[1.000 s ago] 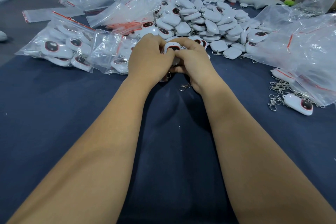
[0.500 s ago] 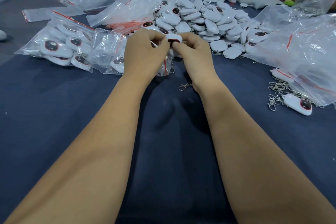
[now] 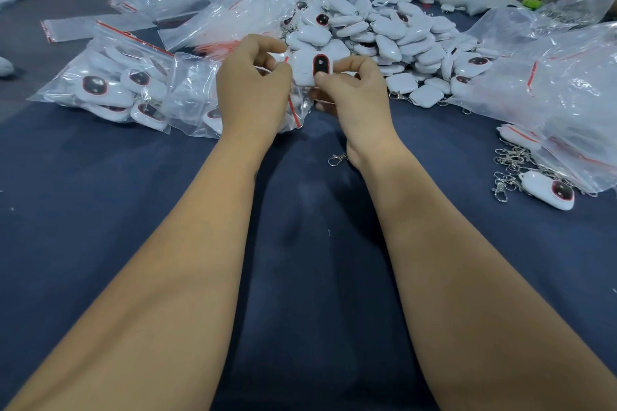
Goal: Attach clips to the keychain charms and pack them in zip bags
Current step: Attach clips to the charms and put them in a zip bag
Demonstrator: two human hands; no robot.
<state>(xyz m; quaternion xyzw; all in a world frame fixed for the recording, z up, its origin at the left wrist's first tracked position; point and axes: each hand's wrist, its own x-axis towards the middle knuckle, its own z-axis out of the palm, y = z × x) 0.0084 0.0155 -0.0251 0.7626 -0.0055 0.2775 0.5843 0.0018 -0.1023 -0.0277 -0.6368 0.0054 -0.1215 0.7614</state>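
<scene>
Both hands have lifted a little toward the charm pile (image 3: 384, 33) since half a second ago, and the held charm (image 3: 312, 68) now shows its dark red-rimmed oval face more fully; left hand (image 3: 252, 90) pinches the charm's left edge plus the mouth of a small zip bag (image 3: 293, 107) that hangs below it; right hand (image 3: 354, 97) pinches the charm's right side with thumb and forefinger, other fingers curled under; charm sits between the two hands, just in front of the pile, above the table (image 3: 100, 210); probably light, hard, glossy plastic, so likely slippery; best gripped by the flat edges, not the face; bag is thin, limp film and needs its mouth held open; one loose clip (image 3: 337, 158) lies on the table nearer than the pile, beside the right wrist; filled bags (image 3: 110, 87) lie left of the pile.
</scene>
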